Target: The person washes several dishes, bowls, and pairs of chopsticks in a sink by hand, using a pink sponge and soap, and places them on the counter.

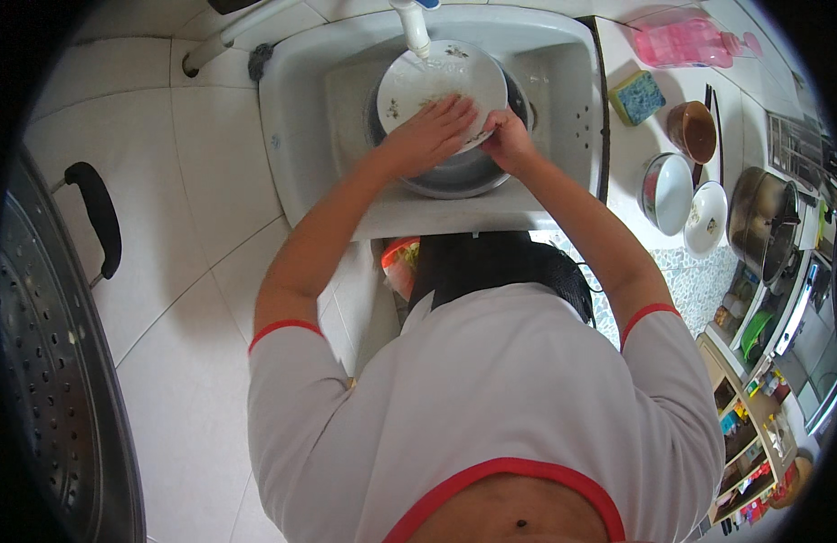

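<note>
A white plate (405,81) with small floral prints is tilted over a metal basin (459,183) in the sink (309,115). My right hand (510,139) grips its right rim, thumb on top. Laid flat across the plate's lower face, my left hand (435,132) touches it with extended fingers and grasps nothing. The white tap spout (415,30) hangs just above the far part of the plate, where the surface looks wet. The plate and my hands hide part of the basin.
Right of the sink lie a pink bottle (683,44), a sponge (637,98), a brown bowl (692,132), stacked white bowls (668,193), an oval dish (705,218) and dark chopsticks (717,129). A perforated metal vessel with a black handle (96,220) stands at left.
</note>
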`<state>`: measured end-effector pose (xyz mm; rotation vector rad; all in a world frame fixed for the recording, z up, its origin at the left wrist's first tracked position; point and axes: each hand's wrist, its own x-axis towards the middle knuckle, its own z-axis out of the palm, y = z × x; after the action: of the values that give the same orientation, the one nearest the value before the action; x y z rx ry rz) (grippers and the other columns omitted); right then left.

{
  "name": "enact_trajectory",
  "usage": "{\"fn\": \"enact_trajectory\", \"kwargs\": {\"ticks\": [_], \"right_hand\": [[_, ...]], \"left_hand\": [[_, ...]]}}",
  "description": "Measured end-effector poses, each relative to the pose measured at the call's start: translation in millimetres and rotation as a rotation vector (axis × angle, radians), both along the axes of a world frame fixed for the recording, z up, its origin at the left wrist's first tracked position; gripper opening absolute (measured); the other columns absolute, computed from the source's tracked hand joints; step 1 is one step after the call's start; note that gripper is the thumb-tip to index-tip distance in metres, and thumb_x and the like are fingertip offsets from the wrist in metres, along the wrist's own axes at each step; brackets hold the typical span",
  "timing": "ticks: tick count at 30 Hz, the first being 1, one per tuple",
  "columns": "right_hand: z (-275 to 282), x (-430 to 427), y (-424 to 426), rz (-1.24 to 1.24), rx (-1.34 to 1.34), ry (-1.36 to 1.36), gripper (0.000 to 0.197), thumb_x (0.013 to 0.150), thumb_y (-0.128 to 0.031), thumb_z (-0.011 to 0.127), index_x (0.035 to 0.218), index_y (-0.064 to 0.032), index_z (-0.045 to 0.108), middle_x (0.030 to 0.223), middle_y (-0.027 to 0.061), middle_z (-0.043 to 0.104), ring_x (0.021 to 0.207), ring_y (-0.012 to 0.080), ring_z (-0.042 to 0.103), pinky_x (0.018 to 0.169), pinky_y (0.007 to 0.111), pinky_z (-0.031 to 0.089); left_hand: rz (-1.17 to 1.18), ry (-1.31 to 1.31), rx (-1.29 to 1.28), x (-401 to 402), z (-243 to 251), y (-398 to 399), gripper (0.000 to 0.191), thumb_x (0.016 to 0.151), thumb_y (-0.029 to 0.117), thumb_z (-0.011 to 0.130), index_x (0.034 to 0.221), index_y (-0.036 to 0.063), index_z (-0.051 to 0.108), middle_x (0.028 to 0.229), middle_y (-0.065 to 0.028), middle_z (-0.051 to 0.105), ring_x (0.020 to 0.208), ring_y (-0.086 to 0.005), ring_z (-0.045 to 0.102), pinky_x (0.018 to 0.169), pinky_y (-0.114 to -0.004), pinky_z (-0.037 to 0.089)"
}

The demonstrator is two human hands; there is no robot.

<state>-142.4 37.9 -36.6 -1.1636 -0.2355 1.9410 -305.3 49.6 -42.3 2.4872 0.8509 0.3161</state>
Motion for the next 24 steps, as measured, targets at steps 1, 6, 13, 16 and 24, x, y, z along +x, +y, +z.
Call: {"fn": "enact_trajectory", "kwargs": {"ticks": [1, 6, 13, 16, 24], "right_hand": [[1, 1, -1, -0.004, 0.002, 0.0, 0.053, 0.053, -0.003, 0.041, 0.105, -0.009, 0.034, 0.09, 0.0076, 0.043, 0.08, 0.0216, 0.047, 0.066, 0.036, 0.044], [-9, -4, -8, 0.085, -0.042, 0.065, 0.04, 0.052, -0.001, 0.041, 0.092, -0.0022, 0.043, 0.082, 0.008, 0.048, 0.067, 0.0213, 0.05, 0.064, 0.035, 0.045], [-6, 11, 4, 0.074, -0.016, 0.04, 0.054, 0.05, 0.002, 0.042, 0.102, -0.0096, 0.036, 0.09, 0.0089, 0.045, 0.076, 0.0236, 0.049, 0.067, 0.035, 0.044], [-1, 9, 3, 0.052, 0.004, 0.019, 0.058, 0.05, 0.002, 0.041, 0.105, -0.0117, 0.033, 0.09, 0.0087, 0.044, 0.08, 0.024, 0.047, 0.07, 0.037, 0.043], [-18, 2, 0, 0.054, -0.111, 0.162, 0.048, 0.049, 0.001, 0.041, 0.097, -0.0045, 0.042, 0.085, 0.0076, 0.048, 0.085, 0.0236, 0.047, 0.074, 0.036, 0.041]], "left_hand": [[-0.012, 0.12, -0.089, -15, 4, -4, 0.047, 0.08, 0.027, 0.033, 0.12, 0.0032, 0.024, 0.125, -0.0153, 0.022, 0.115, -0.03, 0.019, 0.094, -0.04, 0.014], [0.267, 0.284, 0.107, -19, -8, 17, 0.045, 0.081, 0.025, 0.031, 0.122, 0.0081, 0.022, 0.126, -0.0159, 0.018, 0.117, -0.0291, 0.016, 0.095, -0.039, 0.013], [-0.04, -0.054, -0.286, 0, 8, -4, 0.044, 0.08, 0.023, 0.031, 0.12, 0.006, 0.025, 0.125, -0.0155, 0.021, 0.115, -0.0297, 0.02, 0.094, -0.04, 0.015], [0.025, 0.27, -0.035, -32, -14, -1, 0.045, 0.08, 0.026, 0.031, 0.12, 0.0053, 0.025, 0.125, -0.0129, 0.023, 0.115, -0.026, 0.023, 0.094, -0.041, 0.015], [0.025, -0.256, -0.46, 17, 0, 6, 0.045, 0.081, 0.03, 0.03, 0.119, 0.0059, 0.028, 0.127, -0.0102, 0.02, 0.118, -0.0223, 0.016, 0.097, -0.037, 0.008]]}}
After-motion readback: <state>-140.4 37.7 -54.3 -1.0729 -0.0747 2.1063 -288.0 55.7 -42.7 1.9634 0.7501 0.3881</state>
